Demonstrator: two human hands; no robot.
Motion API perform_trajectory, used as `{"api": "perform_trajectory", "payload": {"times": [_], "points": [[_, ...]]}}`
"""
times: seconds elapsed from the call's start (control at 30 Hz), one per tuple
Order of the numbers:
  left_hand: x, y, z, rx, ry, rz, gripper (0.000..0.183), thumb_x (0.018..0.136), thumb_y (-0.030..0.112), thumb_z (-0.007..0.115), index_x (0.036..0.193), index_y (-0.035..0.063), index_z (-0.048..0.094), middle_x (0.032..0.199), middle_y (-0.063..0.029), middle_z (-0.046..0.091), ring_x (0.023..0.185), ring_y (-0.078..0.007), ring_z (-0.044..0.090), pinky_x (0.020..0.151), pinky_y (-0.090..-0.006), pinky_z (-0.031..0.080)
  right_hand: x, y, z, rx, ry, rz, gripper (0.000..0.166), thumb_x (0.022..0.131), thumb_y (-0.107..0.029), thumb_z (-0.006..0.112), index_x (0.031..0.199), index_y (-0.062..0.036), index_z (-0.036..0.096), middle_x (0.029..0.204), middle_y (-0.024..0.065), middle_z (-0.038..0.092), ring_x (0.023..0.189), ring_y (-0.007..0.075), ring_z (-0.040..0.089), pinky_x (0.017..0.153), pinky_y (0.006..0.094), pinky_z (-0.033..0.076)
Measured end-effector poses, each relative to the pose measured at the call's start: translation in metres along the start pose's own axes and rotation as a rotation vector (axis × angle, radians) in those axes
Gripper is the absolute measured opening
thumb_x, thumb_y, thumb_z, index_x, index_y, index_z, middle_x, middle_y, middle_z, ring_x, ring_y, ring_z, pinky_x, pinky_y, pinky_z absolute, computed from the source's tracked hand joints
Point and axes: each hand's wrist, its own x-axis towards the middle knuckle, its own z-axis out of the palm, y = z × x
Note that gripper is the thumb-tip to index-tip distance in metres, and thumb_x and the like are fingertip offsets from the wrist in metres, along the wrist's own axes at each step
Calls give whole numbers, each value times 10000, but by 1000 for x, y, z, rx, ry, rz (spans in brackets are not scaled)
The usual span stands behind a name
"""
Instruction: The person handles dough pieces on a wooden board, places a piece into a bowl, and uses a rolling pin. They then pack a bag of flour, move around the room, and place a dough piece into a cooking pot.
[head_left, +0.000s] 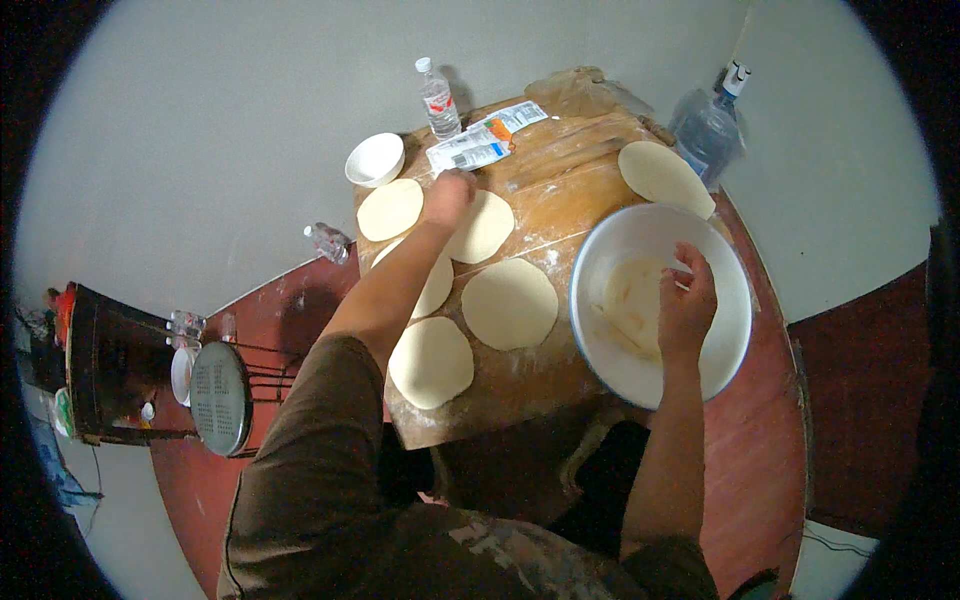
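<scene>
My left hand is over the far edge of a flat dough round, close to a printed plastic packet. Its fingers are turned away, so whether they pinch anything is hidden. My right hand hovers in a large white basin, fingers curled and apart, with nothing visible in them. A thin, pale remnant covers the basin's bottom. More dough rounds lie on the floured wooden table: one near the front, one at centre, one partly under my left forearm, and one far left.
A white bowl and a water bottle stand at the back left. A crumpled plastic bag lies at the back. An oval dough sheet is behind the basin, near a large water jug. A stool stands left.
</scene>
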Motion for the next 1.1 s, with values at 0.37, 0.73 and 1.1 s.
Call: {"api": "perform_trajectory", "payload": {"times": [0.37, 0.73, 1.1], "points": [[99, 51, 39, 413, 121, 178, 179, 803, 112, 570, 901, 14, 684, 990, -131, 635, 958, -284, 620, 757, -388, 531, 12, 6, 33, -55, -117, -119, 361, 787, 21, 560, 1142, -42, 570, 1084, 131, 602, 827, 239, 616, 723, 346, 527], [104, 40, 20, 474, 238, 222, 149, 809, 128, 564, 873, 62, 681, 899, -94, 634, 919, -271, 606, 734, -398, 502, 26, 24, 47, -77, -170, -61, 326, 776, 29, 554, 1096, -23, 595, 1056, 168, 623, 887, 291, 630, 821, 373, 508], [107, -8, -37, -34, 525, -84, 134, 810, 120, 622, 903, 26, 643, 864, -195, 641, 827, -389, 615, 741, -472, 504, 21, 22, 52, -59, -283, -33, 329, 780, -6, 579, 1107, -30, 594, 1050, 171, 627, 842, 275, 646, 810, 375, 516]]}}
